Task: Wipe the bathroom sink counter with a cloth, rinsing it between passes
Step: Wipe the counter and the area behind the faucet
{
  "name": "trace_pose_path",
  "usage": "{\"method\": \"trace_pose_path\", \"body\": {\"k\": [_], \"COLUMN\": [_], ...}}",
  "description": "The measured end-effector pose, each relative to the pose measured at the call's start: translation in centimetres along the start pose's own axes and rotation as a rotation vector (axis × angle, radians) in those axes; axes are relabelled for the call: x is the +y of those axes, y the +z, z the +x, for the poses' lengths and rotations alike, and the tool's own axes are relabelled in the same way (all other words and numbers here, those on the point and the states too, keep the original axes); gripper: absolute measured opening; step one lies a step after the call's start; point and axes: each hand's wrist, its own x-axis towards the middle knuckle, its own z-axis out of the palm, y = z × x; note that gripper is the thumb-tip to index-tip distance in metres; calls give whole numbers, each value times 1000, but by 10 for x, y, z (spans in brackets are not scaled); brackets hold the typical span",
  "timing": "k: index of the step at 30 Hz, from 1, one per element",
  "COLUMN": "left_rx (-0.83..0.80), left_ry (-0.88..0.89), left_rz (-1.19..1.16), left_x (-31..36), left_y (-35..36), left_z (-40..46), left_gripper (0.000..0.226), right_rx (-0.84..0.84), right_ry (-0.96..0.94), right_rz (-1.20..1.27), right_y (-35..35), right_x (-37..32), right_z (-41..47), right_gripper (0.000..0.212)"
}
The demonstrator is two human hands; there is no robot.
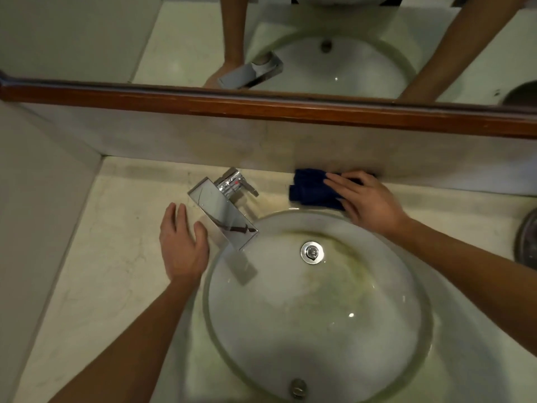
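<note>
A chrome faucet (223,207) stands left of the round sink (418,286). The right hand (369,199) presses flat on a crumpled dark-blue cloth (311,190) on the far desk (110,257); the left hand (181,245) rests open, its grip empty.

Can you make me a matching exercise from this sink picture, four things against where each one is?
Things:
1. blue cloth
2. left hand
3. drain plug
4. faucet

Places:
A. middle of the basin
B. flat on the counter left of the faucet
C. under the right hand, by the backsplash
D. reaching over the basin's left rim

Pairs: 1-C, 2-B, 3-A, 4-D
</note>
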Motion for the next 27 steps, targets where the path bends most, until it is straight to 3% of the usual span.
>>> {"method": "trace_pose_path", "body": {"k": [5, 10, 21, 27], "left_rx": [5, 6, 5, 3], "left_ry": [1, 49, 56, 53], "left_rz": [16, 78, 104, 72], "left_x": [6, 6, 2, 0], "left_y": [-1, 1, 2, 2], "left_z": [-2, -1, 0, 1], "left_gripper": [64, 60, 54, 53], "right_rx": [36, 50, -22, -54], "right_ry": [108, 244, 59, -89], "right_rz": [-43, -95, -47, -8], "right_y": [-30, -19, 48, 50], "right_x": [42, 20, -101, -95], "right_z": [-70, -65, 93, 90], "right_gripper": [47, 49, 49, 43]}}
